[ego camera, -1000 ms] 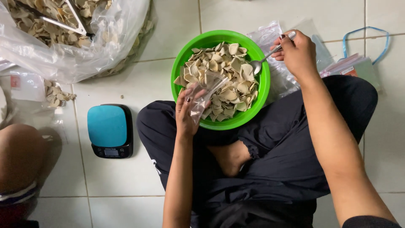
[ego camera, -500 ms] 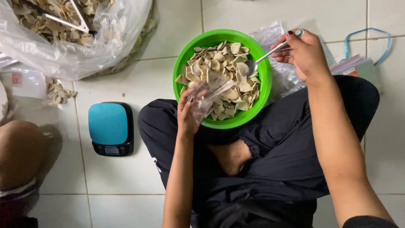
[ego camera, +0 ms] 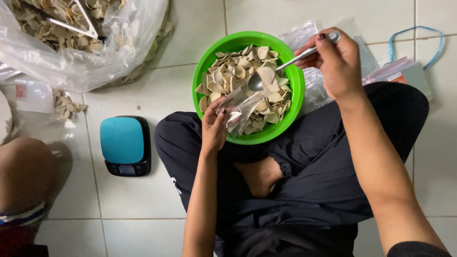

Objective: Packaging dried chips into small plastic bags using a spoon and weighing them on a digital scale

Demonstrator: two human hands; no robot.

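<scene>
2 hands work over the green bowl [ego camera: 202, 62] of pale chips [ego camera: 231, 76] on the lap: the left hand [ego camera: 214, 128] pinches a small clear bag [ego camera: 243, 108] at its mouth, limp and slippery; the right hand [ego camera: 335, 62] grips a spoon [ego camera: 281, 69] heaped with light, brittle chips, best lifted gently

Evenly and softly lit, daylight-like, with no hard shadows. Faint shading under the scale [ego camera: 126, 145] and beside the knee [ego camera: 26, 173] at 8 o'clock. Mild glare on the plastic bag [ego camera: 109, 52] at 11 o'clock and on the spoon [ego camera: 285, 64]. Sharp throughout, slight wide-angle stretch toward the edges.
</scene>
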